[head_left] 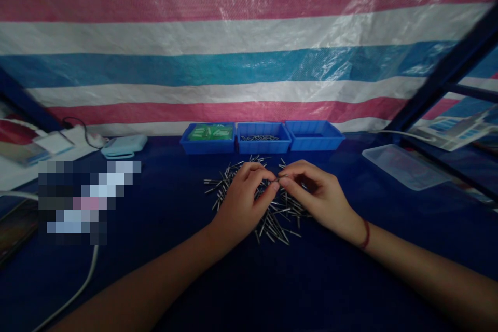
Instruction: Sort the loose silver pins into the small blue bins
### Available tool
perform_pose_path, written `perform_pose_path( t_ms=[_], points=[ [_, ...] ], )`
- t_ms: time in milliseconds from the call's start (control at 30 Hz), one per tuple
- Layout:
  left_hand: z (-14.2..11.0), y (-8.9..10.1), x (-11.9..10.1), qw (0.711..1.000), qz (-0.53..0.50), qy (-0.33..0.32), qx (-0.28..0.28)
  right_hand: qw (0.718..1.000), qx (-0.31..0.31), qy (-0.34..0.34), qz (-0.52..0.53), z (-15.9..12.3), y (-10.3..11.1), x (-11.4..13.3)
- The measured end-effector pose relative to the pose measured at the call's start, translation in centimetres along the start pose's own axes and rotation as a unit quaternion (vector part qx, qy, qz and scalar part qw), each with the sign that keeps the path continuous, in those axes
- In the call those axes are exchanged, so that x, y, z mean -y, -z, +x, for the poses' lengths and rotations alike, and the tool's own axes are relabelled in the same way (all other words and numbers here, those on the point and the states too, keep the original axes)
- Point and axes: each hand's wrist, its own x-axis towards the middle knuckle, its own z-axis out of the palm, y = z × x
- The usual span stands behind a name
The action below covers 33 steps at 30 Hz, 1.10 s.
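My left hand [246, 190] and my right hand [319, 190] meet over a loose pile of thin metal pins [272, 227], which look like rivets with stems. Between the pinched fingertips of both hands is a small metal pin [277, 180], mostly hidden by the fingers. Part of the pile is covered by my hands. Behind it stand three blue bins: the left bin [208, 148] holds green plastic packets [212, 132], the middle bin [264, 146] holds several metal pins, and no contents show in the right bin [316, 142].
A translucent plastic lid [404, 166] lies at the right. At the left are a light blue case [124, 145], a white cable [87, 275] and a blurred-out patch. Striped sheeting [249, 67] hangs behind the blue table [311, 285], with dark frame bars at both sides.
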Motion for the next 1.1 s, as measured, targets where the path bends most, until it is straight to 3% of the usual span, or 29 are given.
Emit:
perform_pose_path(
  t_ms=[233, 700, 933, 1100],
  points=[
    [0.1, 0.6, -0.3, 1.000, 0.008, 0.007, -0.017, 1.000, 0.001, 0.012, -0.013, -0.1, 0.0, 0.0],
    [0.1, 1.0, -1.0, 0.992, 0.045, -0.088, -0.077, 0.997, 0.047, 0.051, -0.034, 0.0, -0.2, 0.3],
    [0.0, 1.1, -1.3, 0.996, 0.033, -0.054, -0.067, 0.996, 0.065, 0.053, -0.013, 0.0, 0.0, 0.3],
    [0.0, 1.0, -1.2, 0.999, 0.020, -0.020, -0.041, 0.995, 0.047, 0.064, -0.052, 0.1, 0.2, 1.1]
  ],
)
